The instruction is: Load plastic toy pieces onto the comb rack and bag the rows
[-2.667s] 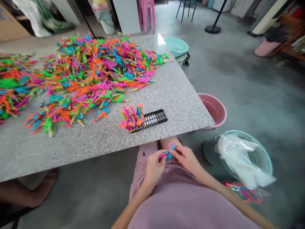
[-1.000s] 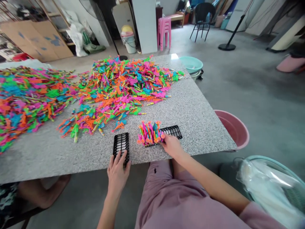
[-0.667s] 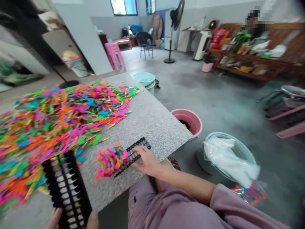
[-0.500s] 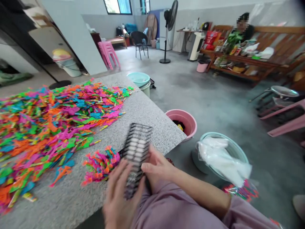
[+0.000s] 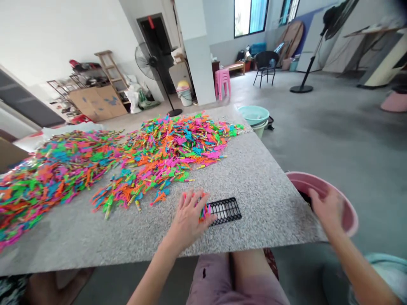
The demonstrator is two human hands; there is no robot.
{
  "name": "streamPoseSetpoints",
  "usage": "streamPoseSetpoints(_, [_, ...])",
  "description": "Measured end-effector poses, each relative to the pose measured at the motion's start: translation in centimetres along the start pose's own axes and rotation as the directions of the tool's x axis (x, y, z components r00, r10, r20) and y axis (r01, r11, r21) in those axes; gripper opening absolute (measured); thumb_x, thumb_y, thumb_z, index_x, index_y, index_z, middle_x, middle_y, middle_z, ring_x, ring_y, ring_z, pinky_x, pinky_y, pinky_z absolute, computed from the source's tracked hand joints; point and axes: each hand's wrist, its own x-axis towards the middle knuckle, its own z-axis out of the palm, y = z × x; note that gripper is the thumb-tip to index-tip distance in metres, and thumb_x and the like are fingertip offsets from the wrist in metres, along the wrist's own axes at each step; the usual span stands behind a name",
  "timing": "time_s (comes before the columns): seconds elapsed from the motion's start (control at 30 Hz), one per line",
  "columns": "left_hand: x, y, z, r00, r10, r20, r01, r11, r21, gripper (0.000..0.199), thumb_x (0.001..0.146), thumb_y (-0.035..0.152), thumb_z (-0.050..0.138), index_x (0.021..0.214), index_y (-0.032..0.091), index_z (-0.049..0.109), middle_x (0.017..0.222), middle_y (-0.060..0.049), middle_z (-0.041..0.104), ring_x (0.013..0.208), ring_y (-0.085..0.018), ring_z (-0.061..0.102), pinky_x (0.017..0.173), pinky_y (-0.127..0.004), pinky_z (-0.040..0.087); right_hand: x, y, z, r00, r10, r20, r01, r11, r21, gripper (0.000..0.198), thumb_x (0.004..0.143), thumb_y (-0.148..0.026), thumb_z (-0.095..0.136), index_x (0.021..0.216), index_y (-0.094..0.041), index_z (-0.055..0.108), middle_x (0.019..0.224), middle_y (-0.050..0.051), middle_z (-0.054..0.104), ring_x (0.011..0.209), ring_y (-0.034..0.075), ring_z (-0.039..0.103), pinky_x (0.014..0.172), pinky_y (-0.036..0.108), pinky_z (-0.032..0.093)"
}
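A black plastic lattice rack lies flat on the speckled stone table, with pale shapes visible in its middle openings. My left hand is at the rack's left end, fingers stretched over a small cluster of coloured plastic pieces that it partly covers. Off the table's right edge, my right hand reaches into a pink bucket. It is blurred and its fingertips are hidden, so what it touches there cannot be made out. Something dark shows in the bucket beside those fingers.
Loose small coloured plastic toys form a large heap on the table, with another heap farther left. Light-blue basins stand past the far right corner. Another tub is at lower right. Part of another person shows at lower left.
Both hands were holding the black rack near the table edge; now it lies on the table. My right hand has moved right into the pink bucket. The view has swung left.
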Motion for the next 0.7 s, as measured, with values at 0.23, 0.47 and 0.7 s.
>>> streamPoseSetpoints(0.23, [-0.8,0.2,2.8,0.991,0.000,-0.136,0.024,0.984,0.177,0.055,0.094,0.039,0.051,0.147,0.028,0.041,0.153,-0.007,0.041,0.140,-0.036,0.036,0.108,-0.060,0.037,-1.8,-23.9,16.3,0.606,-0.547,0.578,0.632,0.772,0.069,0.056,0.090,-0.024,0.050,0.144,-0.014,0.041,0.146,0.019,0.041,0.136,0.031,0.036,0.107,0.044,0.037])
streamPoseSetpoints(0.47, [-0.9,-0.3,2.3,0.993,0.035,-0.115,-0.020,0.991,0.129,0.062,0.091,0.041,0.053,0.149,0.024,0.038,0.155,-0.009,0.036,0.141,-0.038,0.032,0.109,-0.062,0.033,1.7,-25.9,22.9,0.537,-0.484,0.691,0.649,0.760,0.028,0.030,0.090,-0.004,0.040,0.108,-0.008,0.064,0.124,0.022,0.056,0.117,0.027,0.051,0.095,0.038,0.044])
streamPoseSetpoints(0.7, [-0.5,-0.3,2.0,0.994,0.055,-0.097,-0.062,0.996,-0.064,0.054,0.095,0.038,0.048,0.145,0.021,0.043,0.153,-0.005,0.040,0.142,-0.032,0.034,0.119,-0.058,0.014,-5.6,-19.9,12.3,0.507,-0.319,0.801,-0.369,0.759,0.536,0.019,0.087,-0.033,0.056,0.097,-0.017,0.056,0.076,0.003,0.066,0.060,0.015,0.061,0.059,0.028,0.051])
